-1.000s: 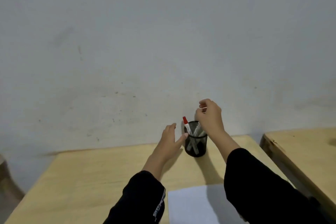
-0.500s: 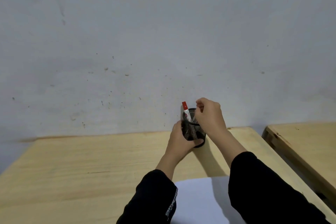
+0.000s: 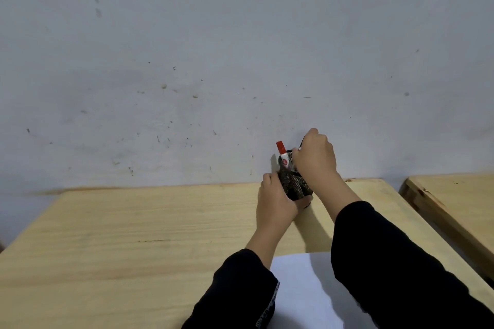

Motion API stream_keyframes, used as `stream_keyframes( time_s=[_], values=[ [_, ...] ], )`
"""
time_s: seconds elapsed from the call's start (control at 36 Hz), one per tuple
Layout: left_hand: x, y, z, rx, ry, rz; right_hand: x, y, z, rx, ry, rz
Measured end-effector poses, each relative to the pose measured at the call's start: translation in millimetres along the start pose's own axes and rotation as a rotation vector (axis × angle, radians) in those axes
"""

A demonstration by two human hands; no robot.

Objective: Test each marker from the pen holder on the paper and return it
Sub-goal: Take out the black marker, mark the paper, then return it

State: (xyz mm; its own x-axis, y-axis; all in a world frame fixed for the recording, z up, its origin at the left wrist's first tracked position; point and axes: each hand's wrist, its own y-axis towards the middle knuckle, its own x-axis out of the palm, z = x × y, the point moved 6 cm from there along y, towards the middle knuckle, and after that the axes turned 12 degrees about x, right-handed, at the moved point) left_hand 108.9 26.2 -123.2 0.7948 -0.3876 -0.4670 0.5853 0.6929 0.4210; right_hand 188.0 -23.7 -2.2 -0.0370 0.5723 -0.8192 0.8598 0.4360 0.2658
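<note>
A black mesh pen holder point(image 3: 295, 186) stands at the far edge of the wooden table point(image 3: 133, 235), close to the wall. My left hand point(image 3: 276, 201) is wrapped around its left side and base. A white marker with a red cap point(image 3: 282, 154) sticks up from the holder's left side. My right hand point(image 3: 315, 156) is closed over the holder's top right, its fingers pinched on a marker whose dark end shows just above the knuckles; most of that marker is hidden. A white sheet of paper point(image 3: 302, 294) lies at the near edge between my sleeves.
A grey-white wall point(image 3: 213, 61) rises straight behind the table. A second wooden table point(image 3: 454, 203) stands to the right across a narrow gap. Bare tabletop stretches to the left of my arms.
My left hand went from open beside the holder to gripping it. My right hand stayed at the holder's top and has risen slightly. The camera view shifted to the left.
</note>
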Motion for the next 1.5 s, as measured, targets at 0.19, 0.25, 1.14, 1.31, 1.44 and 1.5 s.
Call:
stream_keyframes(
  time_s=[0.19,0.25,1.14,1.31,1.44,1.5],
  values=[
    [3.2,-2.3,-4.5,-0.006,0.011,0.037,1.0,0.4,1.1,0.052,0.070,-0.003],
    [3.2,-2.7,-6.0,-0.016,0.009,0.042,1.6,-0.5,1.0,0.071,0.117,-0.009],
    [-29.7,-22.4,13.0,-0.182,-0.256,0.010,-94.6,-59.3,12.9,-0.197,0.951,0.059],
    [-71.2,-40.3,52.3,-0.089,-0.443,0.048,-97.9,-93.0,33.0,-0.240,0.878,0.019],
    [-100.0,-52.4,83.8,0.071,-0.517,0.037,-80.2,-120.0,50.8,-0.257,0.814,-0.054],
    [-108.2,-58.5,96.1,0.109,-0.542,0.028,-71.9,-128.4,56.4,-0.262,0.773,-0.074]
  ],
)
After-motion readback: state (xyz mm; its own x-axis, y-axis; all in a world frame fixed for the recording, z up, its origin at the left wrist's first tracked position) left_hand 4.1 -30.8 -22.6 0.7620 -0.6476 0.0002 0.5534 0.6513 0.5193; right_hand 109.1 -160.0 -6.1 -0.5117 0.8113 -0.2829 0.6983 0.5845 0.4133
